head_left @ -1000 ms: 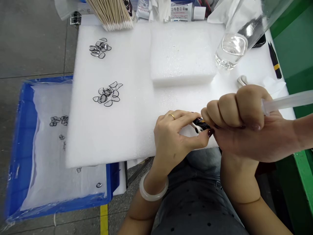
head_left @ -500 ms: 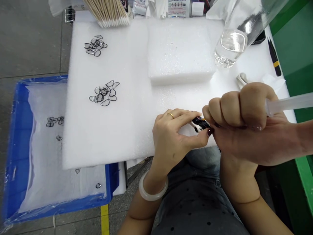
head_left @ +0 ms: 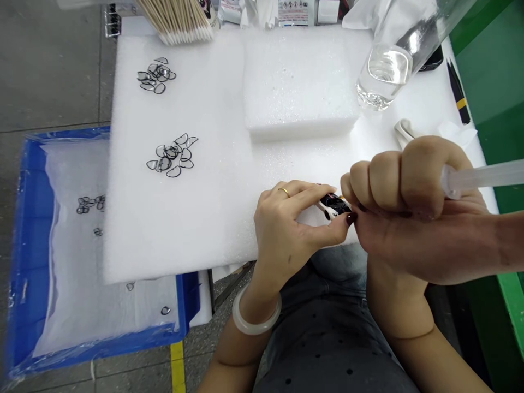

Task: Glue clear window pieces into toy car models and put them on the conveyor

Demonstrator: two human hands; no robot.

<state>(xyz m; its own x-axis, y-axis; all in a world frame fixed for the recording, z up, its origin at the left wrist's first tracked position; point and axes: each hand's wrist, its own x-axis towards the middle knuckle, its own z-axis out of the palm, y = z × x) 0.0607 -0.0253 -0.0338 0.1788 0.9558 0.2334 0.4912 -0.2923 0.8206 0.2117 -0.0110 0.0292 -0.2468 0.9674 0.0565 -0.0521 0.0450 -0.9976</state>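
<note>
A small black-and-white part (head_left: 335,203) sits pinched between the thumb and forefinger of the left hand (head_left: 286,229), near the tabletop's front edge. The right hand (head_left: 409,240) meets it, fingers curled around a translucent tube (head_left: 483,176); its working end is hidden. This looks like close handwork on the part; the next move calls for a steady pinch and fine control. Beyond are a foam block (head_left: 301,82) and, to the left, black-rimmed clear pieces (head_left: 186,154).
</note>
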